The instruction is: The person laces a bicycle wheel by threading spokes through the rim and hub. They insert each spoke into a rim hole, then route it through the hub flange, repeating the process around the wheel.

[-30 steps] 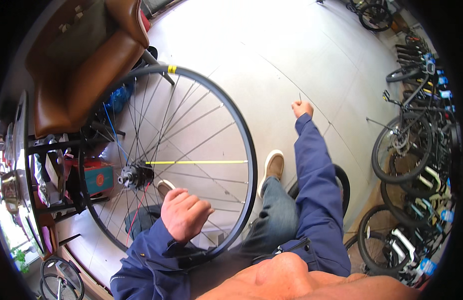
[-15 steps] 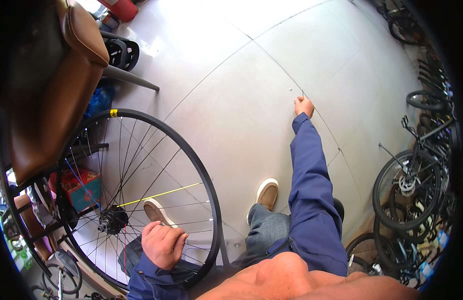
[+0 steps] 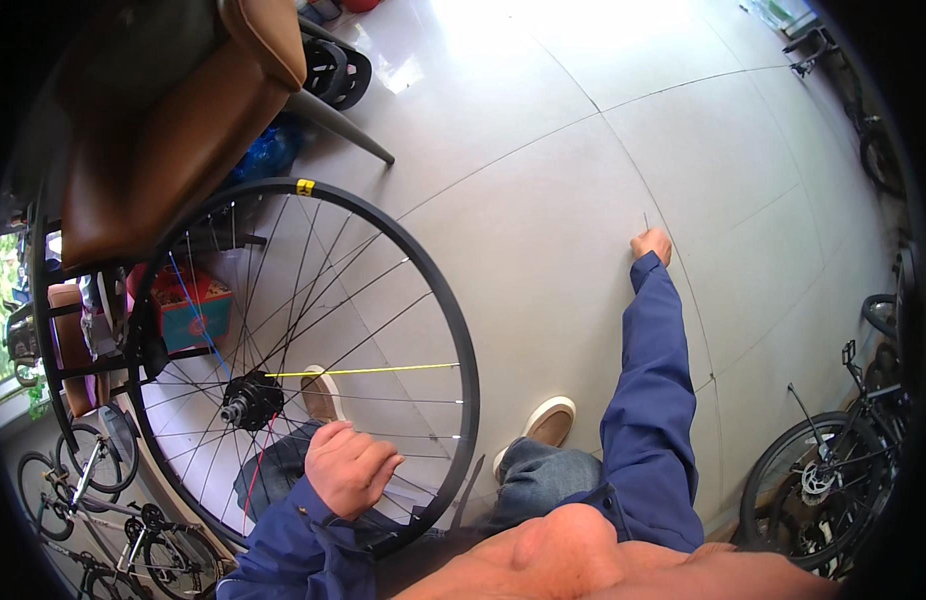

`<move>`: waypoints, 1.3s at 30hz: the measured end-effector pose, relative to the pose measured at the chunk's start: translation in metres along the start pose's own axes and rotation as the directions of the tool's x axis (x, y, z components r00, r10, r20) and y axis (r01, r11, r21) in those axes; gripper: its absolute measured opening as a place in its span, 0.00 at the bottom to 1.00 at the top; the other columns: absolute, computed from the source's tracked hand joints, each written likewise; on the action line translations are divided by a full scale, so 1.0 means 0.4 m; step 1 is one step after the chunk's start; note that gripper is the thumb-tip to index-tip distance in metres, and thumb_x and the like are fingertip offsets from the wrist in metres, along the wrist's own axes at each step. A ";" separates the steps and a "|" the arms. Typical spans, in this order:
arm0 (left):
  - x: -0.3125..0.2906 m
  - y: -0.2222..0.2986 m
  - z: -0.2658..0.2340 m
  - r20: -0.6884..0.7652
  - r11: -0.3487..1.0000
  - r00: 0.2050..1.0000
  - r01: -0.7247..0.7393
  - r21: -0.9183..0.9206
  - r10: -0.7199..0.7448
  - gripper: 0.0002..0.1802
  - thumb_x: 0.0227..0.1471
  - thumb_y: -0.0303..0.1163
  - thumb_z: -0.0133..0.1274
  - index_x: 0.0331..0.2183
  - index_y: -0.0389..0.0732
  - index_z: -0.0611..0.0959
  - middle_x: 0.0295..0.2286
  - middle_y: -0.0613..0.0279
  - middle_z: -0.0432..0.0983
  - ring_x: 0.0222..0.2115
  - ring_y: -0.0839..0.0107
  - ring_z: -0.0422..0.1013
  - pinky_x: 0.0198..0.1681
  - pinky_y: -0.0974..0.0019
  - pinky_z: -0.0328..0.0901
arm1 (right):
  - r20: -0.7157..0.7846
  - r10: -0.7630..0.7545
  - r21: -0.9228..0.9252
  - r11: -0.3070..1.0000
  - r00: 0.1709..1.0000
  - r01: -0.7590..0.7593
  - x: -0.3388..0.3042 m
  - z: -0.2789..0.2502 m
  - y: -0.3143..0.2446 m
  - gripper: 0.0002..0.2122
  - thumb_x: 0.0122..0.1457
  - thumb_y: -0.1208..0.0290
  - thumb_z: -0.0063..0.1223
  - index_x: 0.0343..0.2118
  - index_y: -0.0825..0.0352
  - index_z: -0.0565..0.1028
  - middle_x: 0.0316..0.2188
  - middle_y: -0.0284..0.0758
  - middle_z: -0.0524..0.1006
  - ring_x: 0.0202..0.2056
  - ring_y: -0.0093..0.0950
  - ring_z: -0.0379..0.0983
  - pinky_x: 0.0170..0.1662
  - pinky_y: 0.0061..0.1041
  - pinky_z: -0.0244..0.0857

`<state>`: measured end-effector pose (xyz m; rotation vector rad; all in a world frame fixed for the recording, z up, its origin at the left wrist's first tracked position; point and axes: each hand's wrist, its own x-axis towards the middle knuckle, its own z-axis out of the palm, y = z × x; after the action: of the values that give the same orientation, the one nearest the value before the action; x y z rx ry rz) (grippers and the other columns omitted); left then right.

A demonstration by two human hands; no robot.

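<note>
A large black-rimmed bicycle wheel (image 3: 468,340) stands at my left, close to my leg. Most of its spokes are dark, but a yellow spoke (image 3: 383,371), a blue spoke (image 3: 190,297) and a red spoke (image 3: 261,462) run from the black hub (image 3: 253,400). My left hand (image 3: 351,470) is closed in front of the wheel's lower part, fingers curled; what they hold, if anything, is hidden. Far out to the right, my right hand (image 3: 653,246) is closed round a thin rod (image 3: 645,222), whose tip sticks up past the fingers.
A brown leather seat (image 3: 173,170) rises at upper left, its leg (image 3: 343,128) slanting out over the pale tiled floor (image 3: 543,250). Behind the wheel sits a red and teal box (image 3: 198,315). Bicycles line the right side (image 3: 818,470) and lower left (image 3: 83,480).
The view has turned, shifting the whole scene. My right hand, with the thin rod, now sits left of the floor's joint line instead of on it. My left hand remains closed by the wheel.
</note>
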<state>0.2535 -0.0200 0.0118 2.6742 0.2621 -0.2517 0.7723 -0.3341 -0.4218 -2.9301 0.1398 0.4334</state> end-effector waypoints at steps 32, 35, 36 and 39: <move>-0.471 -0.174 0.036 -0.197 0.331 0.319 -0.943 0.032 0.927 0.10 0.56 0.41 0.70 0.34 0.51 0.85 0.28 0.71 0.79 0.36 0.64 0.78 0.53 0.56 0.70 | -0.113 -0.408 0.932 0.271 0.906 0.239 -2.153 -0.722 -0.121 0.06 0.68 0.82 0.63 0.43 0.65 0.81 0.36 0.23 0.81 0.34 0.10 0.75 0.38 0.14 0.68; -0.479 -0.160 0.050 -0.228 0.316 0.315 -0.948 -0.033 0.922 0.11 0.58 0.44 0.71 0.37 0.51 0.87 0.29 0.70 0.81 0.34 0.64 0.79 0.51 0.56 0.70 | -0.001 -0.406 0.958 0.260 0.914 0.117 -2.153 -0.654 -0.129 0.06 0.68 0.81 0.64 0.45 0.67 0.81 0.38 0.24 0.83 0.39 0.12 0.79 0.45 0.16 0.73; -0.480 -0.155 0.053 -0.237 0.337 0.338 -0.940 -0.047 0.911 0.12 0.59 0.45 0.71 0.38 0.51 0.87 0.29 0.70 0.82 0.34 0.63 0.79 0.51 0.56 0.71 | 0.008 -0.399 0.967 0.236 0.917 0.095 -2.148 -0.640 -0.134 0.06 0.68 0.82 0.64 0.45 0.67 0.81 0.39 0.24 0.83 0.40 0.13 0.79 0.47 0.17 0.74; -0.489 -0.142 0.062 -0.277 0.381 0.409 -0.912 -0.151 0.869 0.15 0.61 0.47 0.70 0.41 0.50 0.87 0.29 0.68 0.83 0.32 0.62 0.80 0.49 0.55 0.72 | 0.034 -0.373 0.983 0.178 0.927 0.035 -2.145 -0.603 -0.163 0.06 0.69 0.82 0.64 0.46 0.67 0.81 0.40 0.25 0.83 0.42 0.14 0.79 0.49 0.18 0.75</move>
<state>0.0486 -0.0085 0.0091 2.1317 -1.0636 0.3345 0.0294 -0.2579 0.0690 -1.4982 -0.0397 0.4465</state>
